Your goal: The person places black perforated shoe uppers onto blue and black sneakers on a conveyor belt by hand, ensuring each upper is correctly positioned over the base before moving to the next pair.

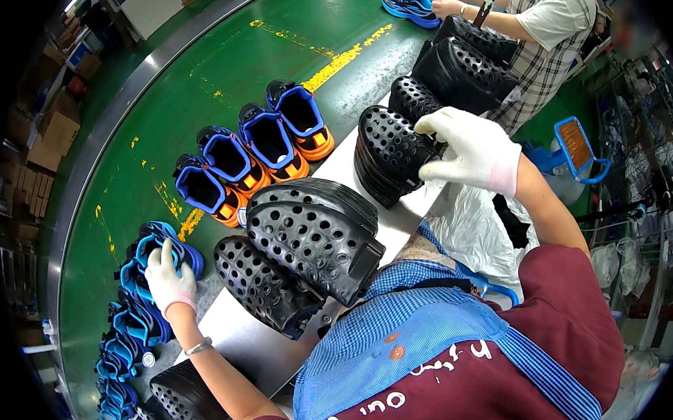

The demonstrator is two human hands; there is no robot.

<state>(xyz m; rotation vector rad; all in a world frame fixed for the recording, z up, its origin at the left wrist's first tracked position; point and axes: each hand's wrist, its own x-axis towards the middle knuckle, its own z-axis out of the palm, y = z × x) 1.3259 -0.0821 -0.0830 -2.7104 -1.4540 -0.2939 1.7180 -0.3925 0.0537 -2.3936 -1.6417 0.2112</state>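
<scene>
My left hand [171, 283], in a white glove, is at a blue shoe [189, 254] at the near end of a row. Its fingers are stretched and apart over the shoe's opening; whether they touch it I cannot tell. My right hand [473, 150], also gloved, curves its thumb and fingers around the end of a black perforated shoe insert [392, 141] on top of a stack. Part of that end is hidden by the glove. Between my hands, more stacked black perforated inserts [305, 235] lie on a metal ledge [420, 214] in front of me.
Several black-and-blue shoes with orange heels [268, 142] stand on the green table [159, 113]. More blue shoes [125, 324] line its near left. Farther along the ledge are other black inserts [466, 65]. A co-worker [551, 39] handles blue shoes at the far right, near a blue-framed stool [576, 146].
</scene>
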